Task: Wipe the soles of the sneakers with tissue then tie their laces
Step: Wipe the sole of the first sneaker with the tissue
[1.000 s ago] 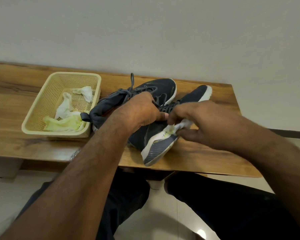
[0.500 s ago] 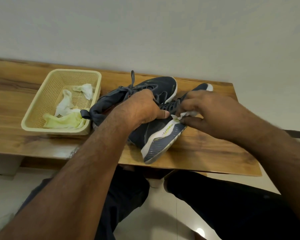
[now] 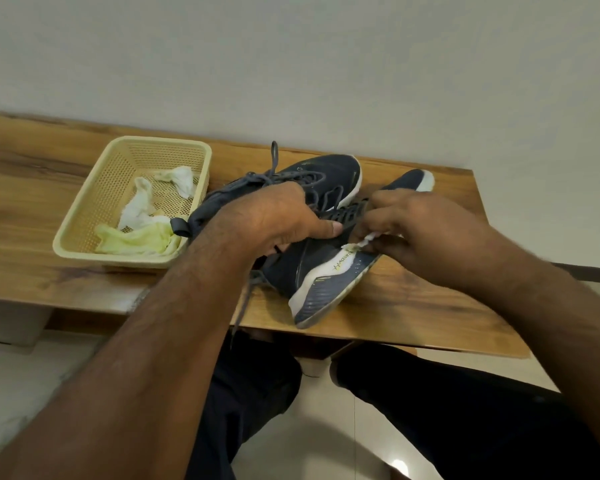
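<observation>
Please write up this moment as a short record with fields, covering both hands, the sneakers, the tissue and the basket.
left hand: left hand grips the tilted sneaker from above, steadying it on its side
right hand: right hand pinches a white tissue against the sneaker's white sole edge
second sneaker: second sneaker lies behind, laces loose
basket: yellow basket to the left holds crumpled tissues
surface: wooden table
stage: wiping; laces not yet tied
</observation>
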